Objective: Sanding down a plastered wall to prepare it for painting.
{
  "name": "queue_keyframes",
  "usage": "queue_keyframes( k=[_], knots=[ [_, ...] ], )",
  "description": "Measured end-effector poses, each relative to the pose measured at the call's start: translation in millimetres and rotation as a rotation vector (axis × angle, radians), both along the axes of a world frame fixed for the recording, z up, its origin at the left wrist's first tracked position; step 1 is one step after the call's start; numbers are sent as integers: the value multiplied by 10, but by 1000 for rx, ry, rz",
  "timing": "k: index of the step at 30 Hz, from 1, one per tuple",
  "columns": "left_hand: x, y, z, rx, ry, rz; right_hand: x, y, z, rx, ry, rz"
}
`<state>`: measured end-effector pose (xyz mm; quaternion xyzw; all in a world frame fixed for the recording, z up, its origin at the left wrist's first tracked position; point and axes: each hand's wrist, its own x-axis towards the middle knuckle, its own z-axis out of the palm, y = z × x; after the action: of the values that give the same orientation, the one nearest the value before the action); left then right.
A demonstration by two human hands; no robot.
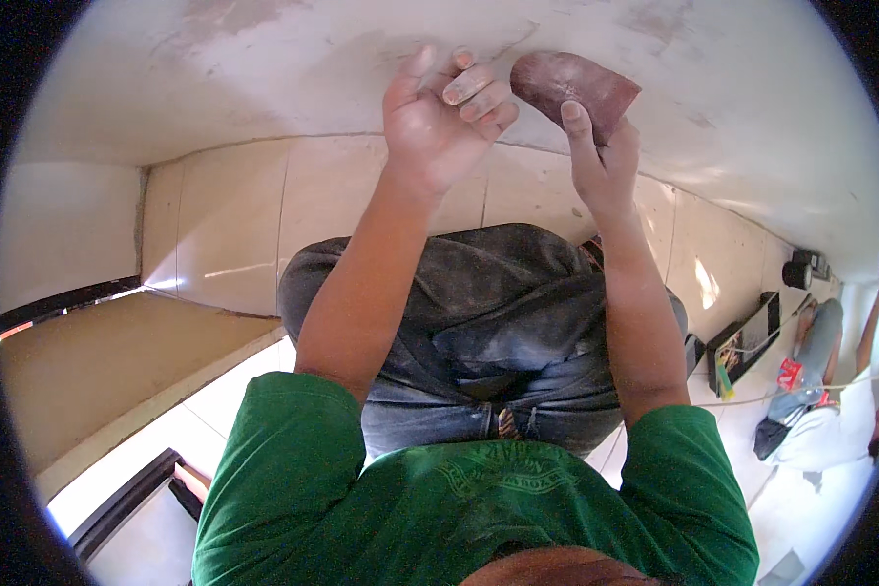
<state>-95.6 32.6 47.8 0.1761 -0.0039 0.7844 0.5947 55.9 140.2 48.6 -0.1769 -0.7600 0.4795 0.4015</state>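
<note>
My right hand point(606, 161) grips a curved sheet of reddish-brown sandpaper point(566, 83), thumb on its near side and the other fingers hidden behind it. Pale dust marks the sheet, which is held up against or just before the whitish wall point(332, 88); I cannot tell whether it touches. Just left of the sandpaper, my left hand point(444, 122) is raised with its palm showing. Its fingers are apart, loosely bent and dusty, with nothing in them. Grey patches and a thin crack show on the wall around both hands.
My crossed legs in dark trousers point(498, 293) fill the space below my hands. A brown ledge point(156, 352) lies at left. At right are a black-framed object point(747, 342), a pale cord point(801, 393), a black round thing point(797, 274) and another person point(830, 435) near the wall.
</note>
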Motion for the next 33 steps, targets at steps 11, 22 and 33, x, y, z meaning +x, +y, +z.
queue_keyframes(
  k=[11,22,33],
  knots=[
    [-21,-3,61,-84,20,5,28,22,-14,-34,-24,19],
    [266,35,99,-569,604,232,49,119,84,-828,389,399],
    [200,-178,274,-676,1217,1151,-43,181,69,-389,16,163]
  ],
)
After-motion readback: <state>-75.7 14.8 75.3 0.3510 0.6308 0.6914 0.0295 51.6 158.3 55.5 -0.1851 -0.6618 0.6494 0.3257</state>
